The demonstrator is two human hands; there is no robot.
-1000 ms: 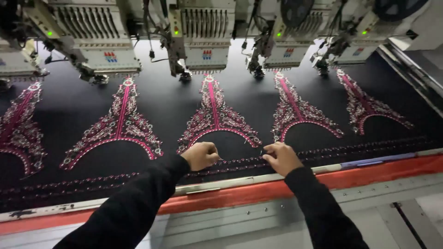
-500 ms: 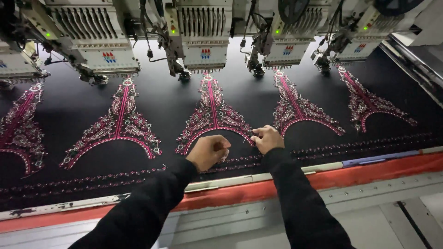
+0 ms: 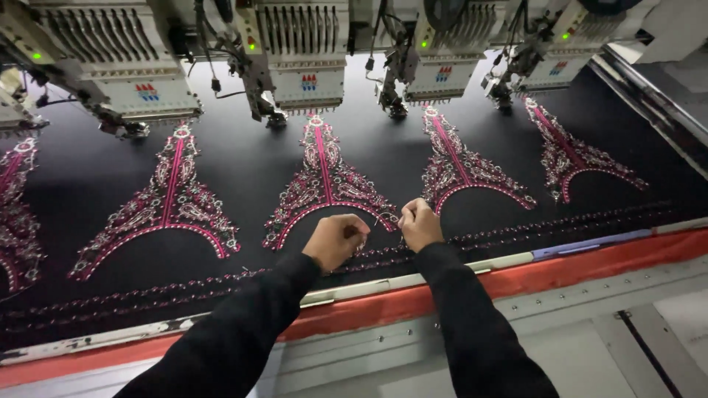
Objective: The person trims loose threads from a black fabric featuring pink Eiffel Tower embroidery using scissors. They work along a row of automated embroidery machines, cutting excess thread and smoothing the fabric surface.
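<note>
Overhead, a row of embroidery machine heads hangs above the black fabric. The middle tower-shaped embroidered motif lies just beyond both hands. The left hand is curled closed; the right hand pinches a thin thread between them.

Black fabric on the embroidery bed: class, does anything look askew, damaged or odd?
Nothing stands out. The black fabric lies flat, the tower-shaped motifs match, and the left hand and right hand pinch a thin thread between them.
</note>
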